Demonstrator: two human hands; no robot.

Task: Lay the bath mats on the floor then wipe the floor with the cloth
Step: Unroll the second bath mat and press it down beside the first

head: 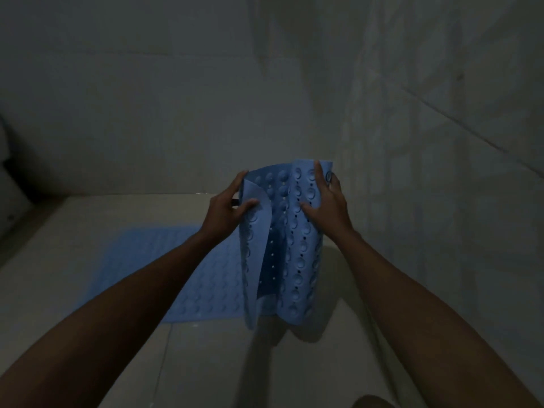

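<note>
A blue rubber bath mat (297, 254) with suction cups and holes hangs curled in the air in front of me, over the floor. My left hand (226, 207) grips its left top edge, thumb over the folded flap. My right hand (326, 201) holds its right top edge, fingers spread on the bumpy side. A second blue bath mat (164, 272) lies flat on the pale tiled floor (206, 363) at the left, partly hidden behind my left forearm and the held mat. No cloth is in view.
The room is dim. A tiled wall (176, 113) stands behind and another wall (441, 142) runs along the right. A dark, unclear object (8, 178) sits at the left edge. Bare floor lies to the right of the flat mat.
</note>
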